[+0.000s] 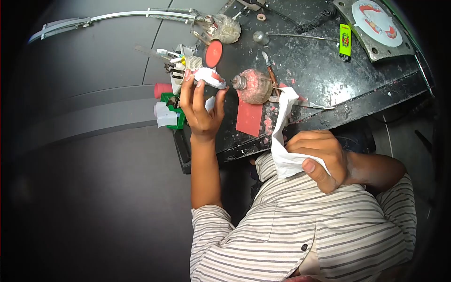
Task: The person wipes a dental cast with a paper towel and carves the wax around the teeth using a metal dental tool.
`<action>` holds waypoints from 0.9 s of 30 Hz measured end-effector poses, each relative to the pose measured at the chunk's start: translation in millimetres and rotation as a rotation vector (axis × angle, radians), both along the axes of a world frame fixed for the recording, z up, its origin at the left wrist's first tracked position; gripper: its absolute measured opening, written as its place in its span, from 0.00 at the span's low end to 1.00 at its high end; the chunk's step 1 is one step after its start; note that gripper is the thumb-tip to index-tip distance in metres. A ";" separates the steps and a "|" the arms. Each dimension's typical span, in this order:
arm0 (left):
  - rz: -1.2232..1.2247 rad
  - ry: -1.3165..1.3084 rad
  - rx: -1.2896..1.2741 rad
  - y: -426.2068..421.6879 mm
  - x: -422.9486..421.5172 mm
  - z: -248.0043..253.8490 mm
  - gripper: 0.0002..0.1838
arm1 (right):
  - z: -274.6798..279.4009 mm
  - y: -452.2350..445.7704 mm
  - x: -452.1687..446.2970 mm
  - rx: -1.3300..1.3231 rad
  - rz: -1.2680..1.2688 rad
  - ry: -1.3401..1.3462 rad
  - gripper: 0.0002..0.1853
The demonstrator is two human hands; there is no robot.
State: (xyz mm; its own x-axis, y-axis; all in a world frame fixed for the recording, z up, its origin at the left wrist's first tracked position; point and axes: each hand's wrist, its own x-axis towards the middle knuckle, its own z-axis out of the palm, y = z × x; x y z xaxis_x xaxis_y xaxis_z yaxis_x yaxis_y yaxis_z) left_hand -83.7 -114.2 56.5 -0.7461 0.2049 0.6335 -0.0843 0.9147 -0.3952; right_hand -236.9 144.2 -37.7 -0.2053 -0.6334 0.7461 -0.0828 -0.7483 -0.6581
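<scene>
While the left hand (204, 110) pinches a dental cast (210, 77), the right hand (322, 157) holds a white cloth (283, 145)

Held up at the left end of the black table (310, 66), the cast is white, with pink-red wax along part of it. The left grip is a pinch: fingertips at one end of the cast, thumb at the other. The right grip is curled closed on the cloth, in front of the striped shirt (263, 230); one strip of cloth reaches up over the table's near edge.

Between the hands, a round, wax-smeared bottle (257, 86) with a metal neck stands beside a pink wax sheet (249, 117). A wooden-handled wax knife (271, 74) lies just beyond the bottle, and a metal-handled knife (310, 104) lies to its right, partly behind the cloth. Wax crumbs dot the surface.

Behind the cast are a dark-rimmed dish of pink-red wax (213, 53) and a cup (193, 62) near a toothbrush (161, 51). A green lighter (345, 41) lies far right, near a metal plate (403, 48) carrying a white disc (388, 23) with red pieces on it.
</scene>
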 end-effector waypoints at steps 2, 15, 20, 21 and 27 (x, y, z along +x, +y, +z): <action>-0.014 -0.004 -0.019 -1.7 1.1 -3.2 0.31 | 0.3 1.0 0.1 0.011 0.000 0.001 0.16; 0.155 0.064 0.348 8.6 62.3 -17.5 0.35 | -1.4 3.6 0.2 0.032 0.086 -0.107 0.18; 0.033 0.305 1.512 57.3 85.6 1.7 0.27 | -1.1 -3.4 0.1 -0.016 -0.128 0.090 0.22; -0.007 0.251 1.577 68.6 86.2 8.4 0.29 | -4.5 -3.2 -0.5 -0.010 -0.129 0.266 0.22; -0.042 0.106 1.709 120.0 79.3 17.5 0.36 | 3.5 -21.4 26.4 0.112 0.044 0.556 0.26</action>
